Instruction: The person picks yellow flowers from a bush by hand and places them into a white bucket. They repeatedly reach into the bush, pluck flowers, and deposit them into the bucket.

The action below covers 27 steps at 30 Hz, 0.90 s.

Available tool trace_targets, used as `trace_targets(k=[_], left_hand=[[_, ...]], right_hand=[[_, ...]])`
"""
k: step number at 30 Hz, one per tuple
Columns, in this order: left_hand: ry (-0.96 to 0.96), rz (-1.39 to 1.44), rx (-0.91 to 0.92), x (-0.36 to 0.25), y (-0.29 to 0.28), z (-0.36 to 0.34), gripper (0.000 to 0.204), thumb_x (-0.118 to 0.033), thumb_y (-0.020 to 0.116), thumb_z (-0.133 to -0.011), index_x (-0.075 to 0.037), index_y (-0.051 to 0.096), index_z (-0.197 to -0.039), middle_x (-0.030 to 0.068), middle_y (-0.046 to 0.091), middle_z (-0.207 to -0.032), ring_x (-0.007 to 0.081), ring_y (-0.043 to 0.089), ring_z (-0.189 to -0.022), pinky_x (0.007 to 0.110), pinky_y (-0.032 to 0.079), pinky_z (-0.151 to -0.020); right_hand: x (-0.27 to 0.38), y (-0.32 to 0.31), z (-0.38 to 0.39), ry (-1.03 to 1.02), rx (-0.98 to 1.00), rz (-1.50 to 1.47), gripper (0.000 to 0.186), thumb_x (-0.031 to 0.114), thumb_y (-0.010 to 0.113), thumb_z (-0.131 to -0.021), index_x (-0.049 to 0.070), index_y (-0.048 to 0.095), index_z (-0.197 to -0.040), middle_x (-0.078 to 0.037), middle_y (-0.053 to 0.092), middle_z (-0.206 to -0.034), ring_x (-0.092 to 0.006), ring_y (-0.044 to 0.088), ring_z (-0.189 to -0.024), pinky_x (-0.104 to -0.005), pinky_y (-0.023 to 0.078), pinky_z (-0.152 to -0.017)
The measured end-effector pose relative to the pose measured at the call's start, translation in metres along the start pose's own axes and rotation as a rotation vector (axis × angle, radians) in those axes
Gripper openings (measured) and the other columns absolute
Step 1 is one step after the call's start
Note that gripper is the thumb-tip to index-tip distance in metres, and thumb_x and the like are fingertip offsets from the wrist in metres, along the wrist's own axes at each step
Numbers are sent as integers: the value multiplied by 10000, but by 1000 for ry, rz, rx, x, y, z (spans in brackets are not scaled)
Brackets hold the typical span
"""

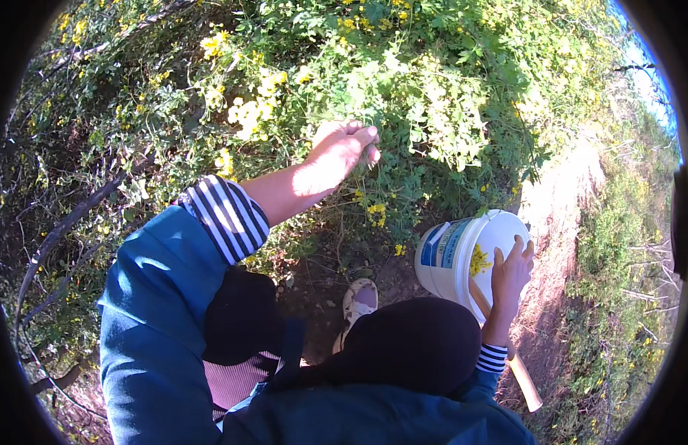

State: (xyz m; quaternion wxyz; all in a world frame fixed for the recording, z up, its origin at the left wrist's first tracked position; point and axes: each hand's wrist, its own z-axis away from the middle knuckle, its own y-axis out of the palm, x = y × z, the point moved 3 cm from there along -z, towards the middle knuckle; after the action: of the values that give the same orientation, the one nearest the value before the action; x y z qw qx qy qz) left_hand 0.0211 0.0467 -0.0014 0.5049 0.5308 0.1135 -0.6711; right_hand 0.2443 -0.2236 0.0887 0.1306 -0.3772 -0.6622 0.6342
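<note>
- Yellow flowers (251, 115) were borne on the green shrub (448, 111); their brightest cluster was located to the left of the left hand (342, 152), apart from it.
- A smaller yellow cluster (377, 213) was positioned below the left hand in view, near but not touched.
- The left hand was set among the foliage, its fingers curled and its thumb brought close to the index finger, at a narrow setting. Whether a stem was pinched between the tips could not be made out.
- The white bucket (442, 279) was tilted, and was placed to the lower right of the left hand, well apart from it.
- The right hand (512, 271) was placed at the bucket's right rim; how firmly the rim was gripped could not be made out.
- Loose yellow blossoms (479, 259) were contained in the bucket, just left of the right thumb.
- A wooden handle (526, 382) was seated partly inside the bucket's mouth and was crossed by the right wrist.
</note>
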Motion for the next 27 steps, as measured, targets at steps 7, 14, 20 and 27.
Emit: trace_targets(k=[7, 14, 20, 27], left_hand=[[131, -386, -4, 23, -2, -5, 173, -167, 556, -920, -27, 593, -824, 9, 543, -610, 79, 453, -529, 230, 372, -491], [237, -279, -13, 39, -10, -9, 219, -222, 591, -882, -167, 532, -1086, 43, 510, -1172, 180, 487, -1001, 280, 417, -785], [456, 350, 109, 35, -10, -18, 93, -196, 540, -869, -178, 632, -866, 88, 532, -1236, 284, 425, -1170, 482, 230, -1077], [288, -108, 446, 29, 3, -20, 204, -167, 407, -937, -124, 562, -1063, 68, 549, -1205, 217, 426, -1207, 527, 156, -1151]], right_hand=[[127, -72, -62, -304, 367, -1333, 178, 100, 517, -932, -25, 617, -1009, -91, 639, -841, -130, 575, -681, -235, 463, -632], [229, -94, -122, -607, 465, -1099, 234, 174, 526, -926, 3, 614, -1060, -65, 630, -848, -138, 587, -702, -279, 480, -650], [214, -50, -110, -633, 453, -977, 276, 241, 527, -935, 26, 609, -1086, -10, 593, -825, -94, 557, -667, -245, 476, -565], [215, -24, -94, -102, 1069, -1513, 566, 517, 467, -934, 21, 519, -1201, -112, 584, -1032, -205, 612, -890, -340, 557, -728]])
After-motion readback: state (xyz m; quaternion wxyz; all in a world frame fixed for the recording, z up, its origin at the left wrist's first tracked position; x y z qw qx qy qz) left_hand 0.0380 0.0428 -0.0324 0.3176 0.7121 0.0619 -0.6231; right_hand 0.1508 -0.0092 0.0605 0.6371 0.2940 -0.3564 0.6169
